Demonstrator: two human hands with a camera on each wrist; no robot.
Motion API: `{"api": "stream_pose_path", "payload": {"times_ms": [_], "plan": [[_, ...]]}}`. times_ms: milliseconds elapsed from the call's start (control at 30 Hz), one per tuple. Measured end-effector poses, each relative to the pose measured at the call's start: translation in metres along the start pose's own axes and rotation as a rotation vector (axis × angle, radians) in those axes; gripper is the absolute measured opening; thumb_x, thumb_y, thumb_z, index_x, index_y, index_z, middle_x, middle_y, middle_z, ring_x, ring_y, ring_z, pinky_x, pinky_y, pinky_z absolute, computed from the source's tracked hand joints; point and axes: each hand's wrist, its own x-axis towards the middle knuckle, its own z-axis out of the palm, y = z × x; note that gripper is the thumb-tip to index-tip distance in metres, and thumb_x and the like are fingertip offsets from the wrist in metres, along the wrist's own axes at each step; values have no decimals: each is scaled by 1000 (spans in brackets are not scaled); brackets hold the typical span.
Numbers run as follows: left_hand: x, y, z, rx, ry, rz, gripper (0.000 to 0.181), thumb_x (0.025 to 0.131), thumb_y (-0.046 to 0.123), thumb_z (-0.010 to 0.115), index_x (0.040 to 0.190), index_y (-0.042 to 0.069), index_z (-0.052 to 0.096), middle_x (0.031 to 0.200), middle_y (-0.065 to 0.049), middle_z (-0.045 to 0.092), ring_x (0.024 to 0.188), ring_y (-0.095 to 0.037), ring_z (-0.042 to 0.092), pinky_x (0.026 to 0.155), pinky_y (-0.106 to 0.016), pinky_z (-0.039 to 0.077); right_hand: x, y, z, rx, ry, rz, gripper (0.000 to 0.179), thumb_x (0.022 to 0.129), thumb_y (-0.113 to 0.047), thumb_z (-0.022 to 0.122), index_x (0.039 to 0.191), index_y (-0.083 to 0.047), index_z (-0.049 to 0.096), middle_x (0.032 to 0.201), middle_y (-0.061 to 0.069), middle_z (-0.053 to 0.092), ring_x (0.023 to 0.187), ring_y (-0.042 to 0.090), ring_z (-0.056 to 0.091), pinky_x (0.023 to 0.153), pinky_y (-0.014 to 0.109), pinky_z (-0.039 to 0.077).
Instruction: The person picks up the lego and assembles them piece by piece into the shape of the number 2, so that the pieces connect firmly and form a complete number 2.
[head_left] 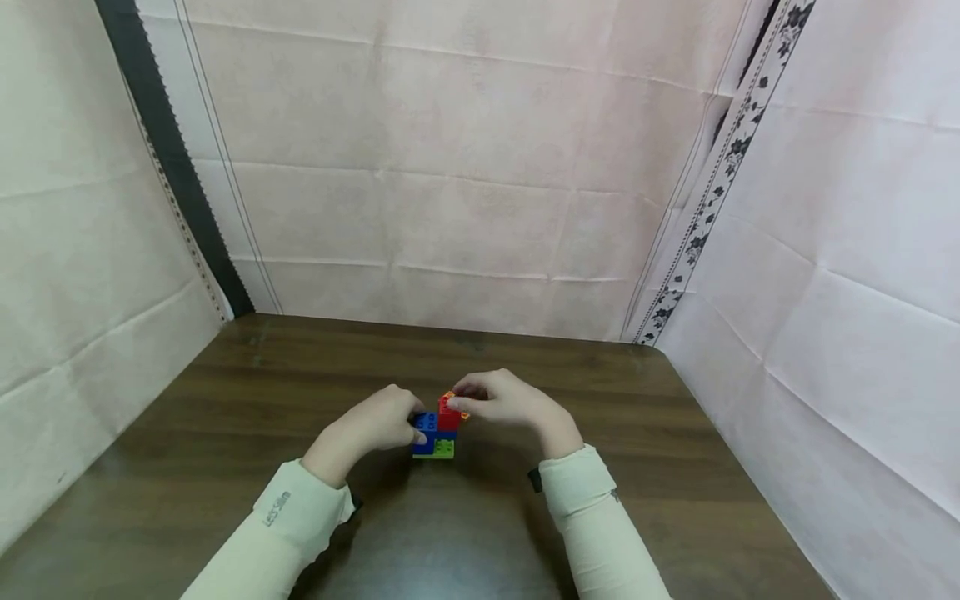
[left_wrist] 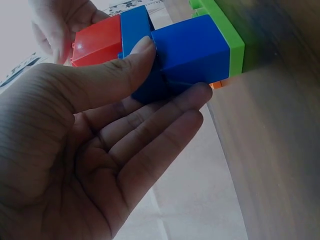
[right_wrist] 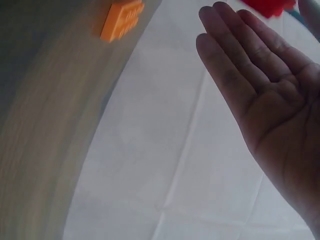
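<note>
A stack of toy building bricks stands on the table between the two hands. At its bottom is a light green brick (head_left: 444, 449), with blue bricks (left_wrist: 192, 47) above it and a red brick (head_left: 448, 417) on top. My left hand (head_left: 378, 418) holds the blue bricks from the left, thumb on the near face and fingers behind. From the right, my right hand (head_left: 506, 400) pinches the red brick at its upper part. In the right wrist view only a blurred corner of the red brick (right_wrist: 270, 5) shows, between thumb and fingers.
An orange brick (right_wrist: 121, 20) lies on the brown wooden table (head_left: 330, 354) behind the stack, mostly hidden in the head view. Pale cloth (head_left: 465, 167) walls off the back and both sides of the table.
</note>
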Motion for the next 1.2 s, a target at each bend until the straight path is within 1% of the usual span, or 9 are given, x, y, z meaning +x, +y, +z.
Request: {"api": "stream_pose_path", "payload": {"times_ms": [100, 233, 433, 533, 633, 800, 933, 1000, 1200], "plan": [[0, 1, -1, -2, -2, -12, 37, 85, 23, 82, 116, 4, 74, 104, -7, 74, 90, -21, 71, 86, -47, 58, -2, 11, -5, -10, 63, 10, 38, 99, -50, 59, 125, -22, 67, 112, -7, 69, 99, 11, 65, 89, 32, 55], [0, 1, 0, -2, -10, -18, 38, 85, 23, 82, 117, 3, 73, 106, -8, 73, 93, -22, 70, 87, -48, 57, 2, 23, 0, -30, 114, 50, 38, 100, -44, 60, 128, -18, 64, 116, -2, 68, 102, 13, 64, 93, 36, 54], [0, 0, 0, 4, -13, -20, 37, 85, 23, 82, 116, 4, 74, 106, -8, 73, 93, -22, 70, 87, -48, 57, 15, 37, 18, -96, 102, 188, 45, 97, -36, 67, 132, -8, 62, 121, 6, 67, 106, 19, 64, 94, 42, 54], [0, 1, 0, 6, -14, -17, 37, 85, 22, 82, 116, 4, 74, 105, -8, 73, 92, -22, 70, 86, -48, 57, 20, 38, 24, -122, 92, 261, 47, 95, -32, 70, 132, -5, 62, 121, 9, 67, 104, 22, 64, 94, 44, 54], [0, 1, -1, 7, -14, -15, 37, 85, 22, 82, 116, 4, 74, 105, -8, 73, 92, -21, 70, 86, -48, 57, 24, 36, 26, -139, 96, 305, 46, 93, -28, 72, 131, -4, 63, 120, 10, 67, 101, 23, 64, 93, 46, 54], [0, 2, -1, 12, -11, -17, 37, 86, 23, 82, 116, 5, 74, 105, -7, 74, 91, -20, 70, 87, -47, 57, 32, 34, 29, -174, 120, 325, 35, 90, -23, 74, 119, -2, 69, 107, 10, 69, 88, 22, 63, 85, 44, 56], [0, 2, -2, 15, -11, -13, 36, 85, 23, 82, 116, 5, 74, 104, -6, 74, 90, -19, 70, 87, -47, 57, 38, 33, 31, -186, 119, 347, 24, 87, -22, 77, 103, -5, 72, 90, 5, 67, 77, 22, 60, 74, 40, 56], [0, 3, -2, 13, -12, -10, 36, 85, 22, 82, 115, 4, 74, 103, -6, 74, 89, -18, 70, 87, -46, 57, 40, 33, 32, -194, 114, 364, 20, 86, -21, 78, 98, -6, 72, 85, 3, 66, 75, 21, 60, 71, 38, 55], [1, 2, -2, -1, -16, -19, 36, 85, 22, 82, 115, 4, 74, 104, -7, 74, 91, -19, 70, 87, -47, 57, 41, 33, 33, -189, 96, 384, 16, 85, -19, 81, 93, -8, 73, 82, 2, 66, 74, 22, 60, 71, 39, 55]]}}
